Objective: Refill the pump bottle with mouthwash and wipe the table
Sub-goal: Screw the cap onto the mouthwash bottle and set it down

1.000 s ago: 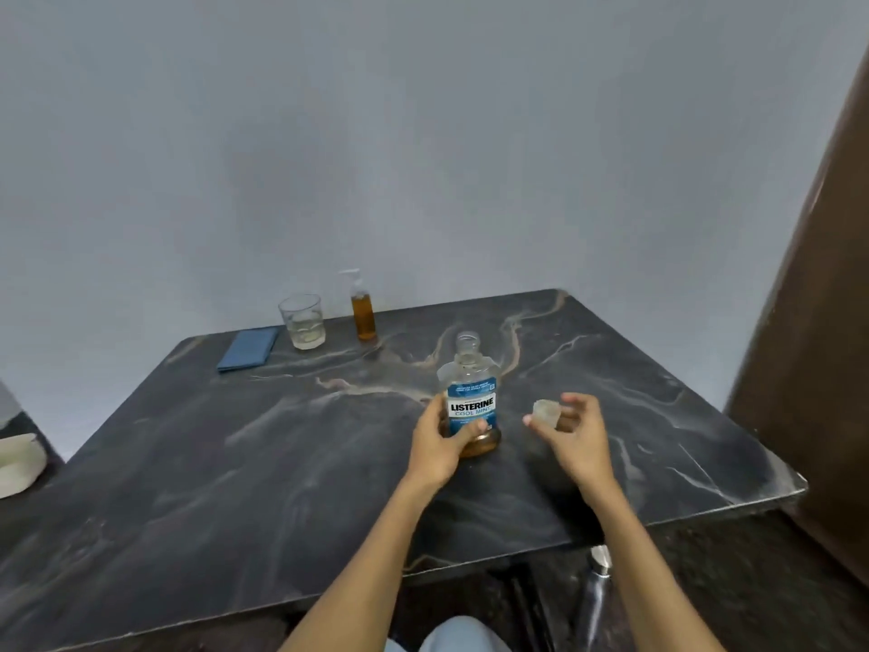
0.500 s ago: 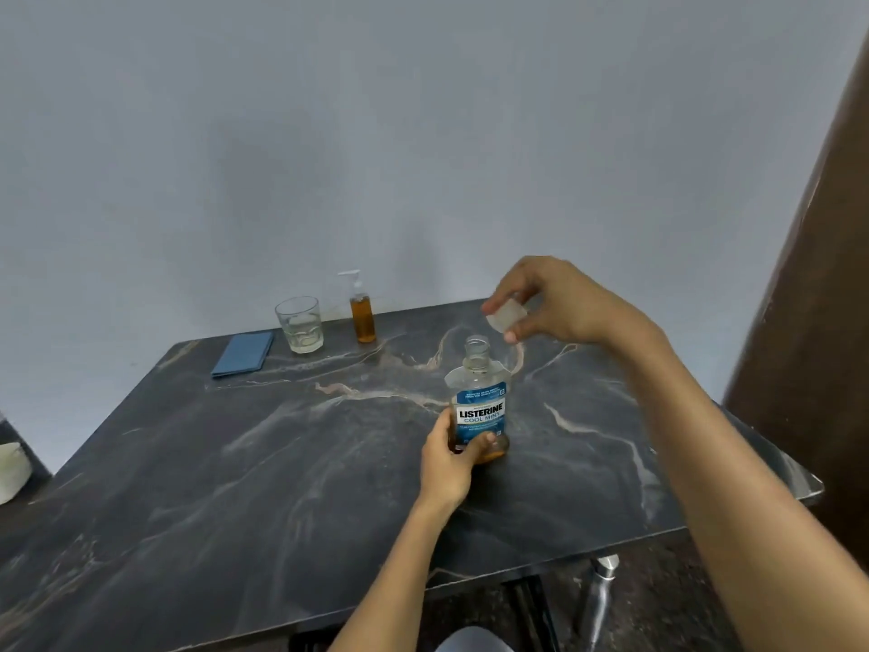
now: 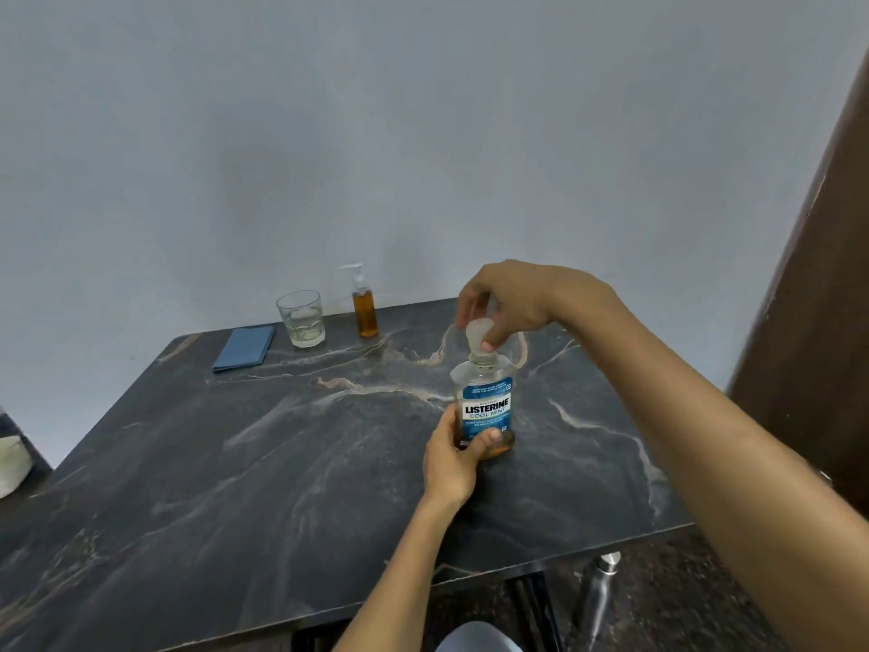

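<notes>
- On the dark marble-patterned table [image 3: 263, 487], smooth and veined with pale tan streaks, the mouthwash bottle [image 3: 484, 407] stands upright toward the right side, well clear of the far edge.
- The bottle is clear plastic, flat-faced with rounded shoulders, and carries a glossy blue and white label; a shallow layer of amber liquid sits at its base.
- My left hand [image 3: 454, 456] grips the bottle low down, fingers curled behind it and my thumb pressed across the bottom of the label.
- My right hand [image 3: 508, 303] reaches in from above and pinches the translucent, frosted cap [image 3: 478, 332] between thumb and fingertips, right at the bottle's neck; I cannot tell whether the cap is seated on the threads or only touching them.
- At the far edge, by the wall, the pump bottle [image 3: 364, 307] stands upright: a slim clear cylinder filled with amber liquid, topped by a white pump head.
- Just left of it sits a faceted glass tumbler [image 3: 302, 318] with a little pale liquid in the bottom.
- Further left, a blue cloth [image 3: 244, 347] lies folded flat into a neat rectangle, matte against the polished tabletop.
</notes>
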{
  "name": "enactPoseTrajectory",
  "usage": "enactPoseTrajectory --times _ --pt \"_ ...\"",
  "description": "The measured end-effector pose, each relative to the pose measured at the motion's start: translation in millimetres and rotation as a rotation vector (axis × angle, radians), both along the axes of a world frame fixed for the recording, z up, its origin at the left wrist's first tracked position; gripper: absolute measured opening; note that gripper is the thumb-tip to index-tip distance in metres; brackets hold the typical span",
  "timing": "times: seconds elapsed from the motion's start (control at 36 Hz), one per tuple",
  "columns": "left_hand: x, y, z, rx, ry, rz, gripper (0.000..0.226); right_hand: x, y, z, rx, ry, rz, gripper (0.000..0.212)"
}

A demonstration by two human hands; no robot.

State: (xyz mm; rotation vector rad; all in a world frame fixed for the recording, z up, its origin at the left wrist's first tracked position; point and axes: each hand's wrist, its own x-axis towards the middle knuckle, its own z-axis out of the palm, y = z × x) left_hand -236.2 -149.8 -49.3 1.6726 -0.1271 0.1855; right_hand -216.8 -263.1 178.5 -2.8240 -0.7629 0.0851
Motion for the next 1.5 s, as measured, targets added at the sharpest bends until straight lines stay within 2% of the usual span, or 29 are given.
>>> enactPoseTrajectory --times 0.17,0.36,0.42,0.5,0.56,0.64,0.72,0.92,1.0,1.06,1.11,1.19,1.25,1.39,1.5 --pt "-0.6 0.1 -0.3 0.019 0.003 0.005 0.035 -0.2 2.4 -5.0 -0.025 -0.005 -0.123 0.034" --pt "-0.7 -0.4 -1.2 0.02 -0.009 0.028 0.036 -0.4 10.0 -14.7 -0.122 -0.267 -0.263 0.067" --pt "-0.7 -0.4 -1.1 0.026 -0.006 0.027 0.037 -0.6 9.6 -11.5 -0.125 -0.258 -0.279 0.07" --pt "-1.2 0.4 -1.3 0.027 -0.003 0.018 0.038 -2.0 5.6 -1.4 -0.126 -0.052 -0.185 0.068" --pt "-1.4 0.6 -1.3 0.029 0.0 0.02 0.04 -5.0 5.2 3.5 -0.144 0.034 -0.117 0.056" --pt "-1.7 -0.2 -0.6 0.021 -0.001 0.021 0.042 -3.1 8.7 2.9 -0.116 0.051 -0.128 0.036" --pt "-2.2 -0.5 0.3 0.009 0.009 0.013 0.04 -1.1 10.0 2.3 -0.098 0.024 -0.197 0.025" --pt "-2.0 0.0 1.0 0.018 0.019 0.019 0.038 -1.0 11.6 2.1 -0.079 -0.029 -0.225 0.03" --pt "-2.9 0.2 1.6 0.001 0.011 0.001 0.039 0.1 3.6 -0.1 -0.041 -0.031 -0.192 0.045" --pt "-3.9 0.5 2.1 -0.007 -0.006 -0.008 0.037 1.3 -7.5 -5.5 0.072 -0.038 -0.181 0.056" --pt "-4.1 1.0 2.2 0.016 -0.016 -0.01 0.035 -1.1 -21.2 -16.8 0.293 -0.038 -0.174 0.059" --pt "-3.0 2.8 3.1 0.063 -0.016 -0.003 0.033 -7.0 -37.7 -54.5 0.757 -0.019 -0.197 0.05" --pt "-3.4 3.6 3.6 0.058 -0.02 -0.008 0.035 -9.9 -43.0 -89.8 0.984 0.005 -0.228 0.046" --pt "-7.6 5.0 1.1 0.039 -0.033 -0.013 0.047 -16.6 -42.9 -167.0 1.139 0.195 -0.263 0.059" --pt "-10.7 4.5 2.3 -0.073 -0.079 0.042 0.057 -20.4 -40.0 -197.0 1.132 0.248 -0.219 0.06"
